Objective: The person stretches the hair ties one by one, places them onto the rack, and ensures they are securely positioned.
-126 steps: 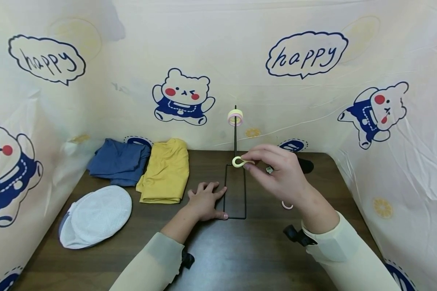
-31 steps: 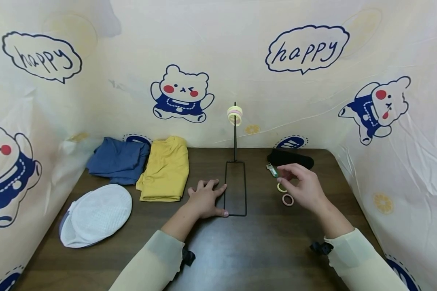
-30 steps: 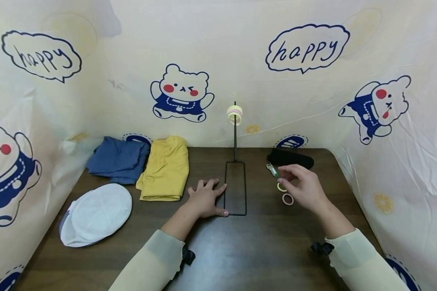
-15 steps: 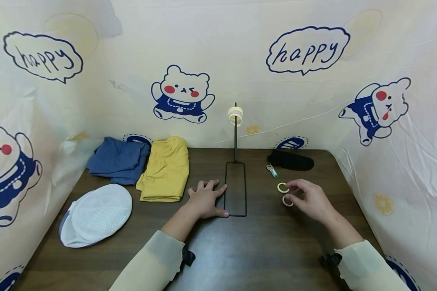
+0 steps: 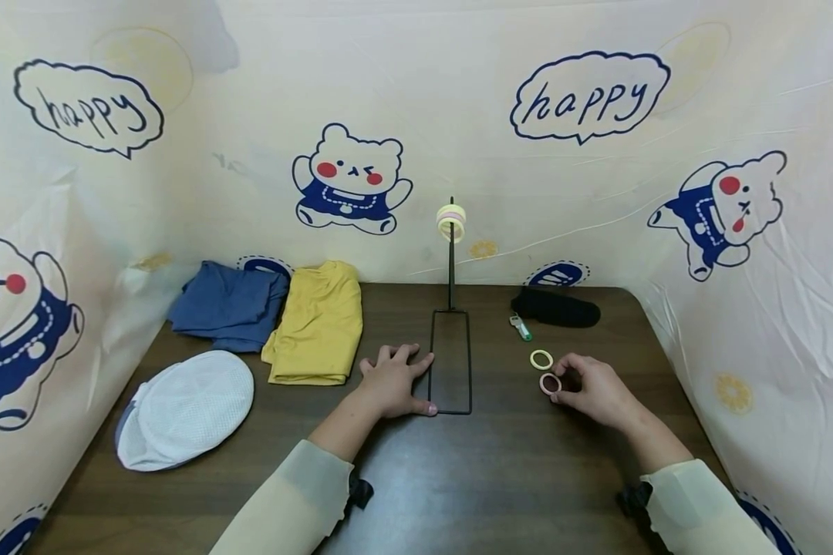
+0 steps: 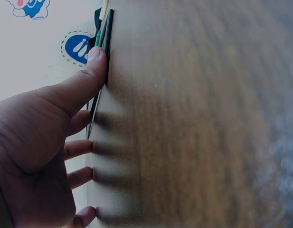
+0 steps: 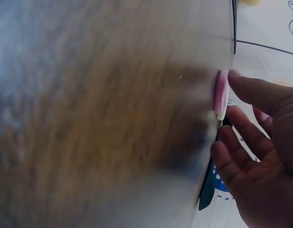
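My left hand [image 5: 391, 383] rests on the table, fingers spread, with thumb and index finger on the left side of a black wire stand's rectangular base [image 5: 470, 362]. Yellow and pink hair ties [image 5: 451, 220] hang near the top of the stand's upright. To the right, my right hand [image 5: 597, 389] pinches a pink hair tie [image 5: 551, 384] at its edges, thumb on the near side and index finger on the far side. The right wrist view shows that pink hair tie [image 7: 222, 92] flat on the table between these fingertips. A yellow hair tie [image 5: 541, 360] lies just beyond it.
A small green-and-white object [image 5: 520, 327] and a black elongated item [image 5: 557, 307] lie behind the hair ties. On the left are folded blue cloth [image 5: 229, 304], folded yellow cloth [image 5: 315, 324] and a white cap [image 5: 187, 408]. A printed curtain [image 5: 458, 92] surrounds the table.
My right hand carried a yellow hair tie at the stand earlier, then moved right and came down to the pink hair tie. Another yellow tie now hangs on the upright. My left hand stayed put.
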### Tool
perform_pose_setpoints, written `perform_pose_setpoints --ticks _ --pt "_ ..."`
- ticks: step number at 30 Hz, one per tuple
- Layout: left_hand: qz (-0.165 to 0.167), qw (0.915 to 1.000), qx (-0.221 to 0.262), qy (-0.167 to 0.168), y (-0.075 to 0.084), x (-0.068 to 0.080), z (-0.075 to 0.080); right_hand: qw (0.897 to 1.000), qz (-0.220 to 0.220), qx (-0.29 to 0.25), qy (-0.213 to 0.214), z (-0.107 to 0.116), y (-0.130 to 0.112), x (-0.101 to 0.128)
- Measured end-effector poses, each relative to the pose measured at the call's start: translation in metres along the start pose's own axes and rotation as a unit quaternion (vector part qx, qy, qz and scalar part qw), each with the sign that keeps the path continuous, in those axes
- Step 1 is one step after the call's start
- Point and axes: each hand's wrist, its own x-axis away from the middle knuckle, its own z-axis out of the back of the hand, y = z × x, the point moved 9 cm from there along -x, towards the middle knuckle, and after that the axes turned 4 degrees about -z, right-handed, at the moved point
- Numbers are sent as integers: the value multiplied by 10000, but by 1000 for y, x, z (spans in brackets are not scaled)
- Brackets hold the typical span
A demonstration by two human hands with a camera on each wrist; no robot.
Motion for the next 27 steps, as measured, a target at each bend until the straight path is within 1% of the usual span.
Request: perform_pose_setpoints --ticks 5,12,19,23,27 --pt "-25 10000 13 32 1 0 2 9998 -51 112 -132 -2 6 -2" --pt "30 10000 25 -50 2 1 2 9992 -185 254 -258 -4 7 -5" --pt "2 10000 47 -30 0 0 0 9990 -14 387 -234 -2 1 -8" --pt "-10 10000 38 -51 0 -1 0 9989 -93 360 -281 -1 0 -8" --pt "-19 10000 17 -49 0 0 0 9992 -215 227 -234 3 -5 -6"
